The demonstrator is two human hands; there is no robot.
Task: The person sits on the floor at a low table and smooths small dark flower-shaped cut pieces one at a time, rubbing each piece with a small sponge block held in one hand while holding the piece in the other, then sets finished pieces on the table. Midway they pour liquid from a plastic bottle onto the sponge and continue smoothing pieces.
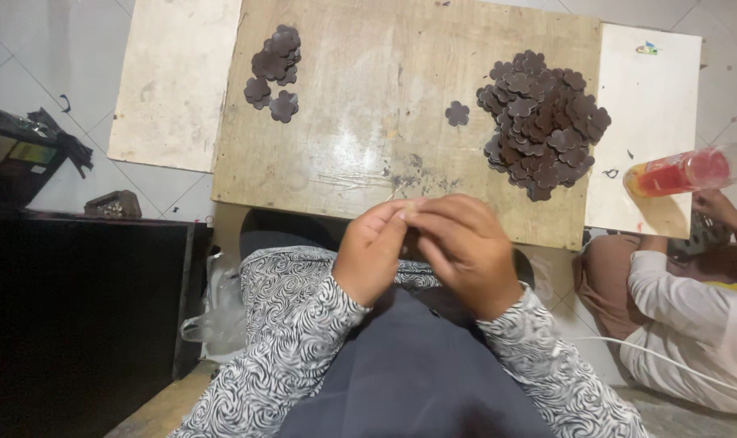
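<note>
Both hands were held together above the lap, just short of the near edge of the wooden board (368,154). The left hand (370,253) and right hand (464,250) met at the fingertips, pinched on something small between them; the item itself was hidden by the fingers, so what was gripped could not be told.

The dark flower-shaped pieces lay on the board beyond the hands. The large pile (543,122) sat up and to the right, nearer the right hand. A single loose piece (457,113) lay just left of that pile, almost straight ahead of the pinch. The small pile (273,71) sat at the far left of the board, well apart from both hands and on the left hand's side. The pieces were round in outline, with no long axis to speak of.

At the right edge, another person's hand (715,204) rested near a clear bottle of red liquid (683,172) on a pale panel (652,113).
</note>
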